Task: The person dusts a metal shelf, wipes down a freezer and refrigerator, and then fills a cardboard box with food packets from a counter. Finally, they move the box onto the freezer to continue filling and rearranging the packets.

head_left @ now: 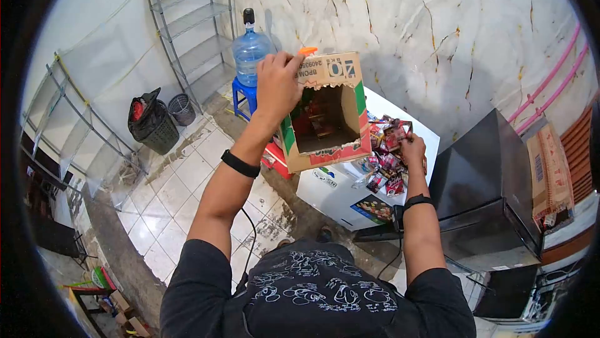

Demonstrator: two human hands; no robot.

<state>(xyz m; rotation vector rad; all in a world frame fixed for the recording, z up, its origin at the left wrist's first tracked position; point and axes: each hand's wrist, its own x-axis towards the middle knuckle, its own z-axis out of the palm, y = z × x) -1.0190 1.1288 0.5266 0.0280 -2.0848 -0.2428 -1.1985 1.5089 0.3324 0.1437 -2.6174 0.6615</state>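
My left hand point(279, 83) grips the upper left edge of a cardboard box point(328, 68) with green and red sides and a torn opening. The opening faces me, and a few small packets show in the dim inside. To the right of the box lies a pile of red and dark sachets point(389, 166) on the white chest freezer point(424, 130). My right hand point(412, 149) is at the pile's right side, its fingers closed on a reddish sachet point(395, 136). Part of the pile is hidden behind the box.
A black fridge-like cabinet point(481, 182) stands close on the right, with an open carton point(550, 172) beyond it. At the left are a blue stool point(242, 97) bearing a water jug point(250, 50), a lined bin point(153, 129), a small basket point(182, 110) and wire shelves point(190, 22).
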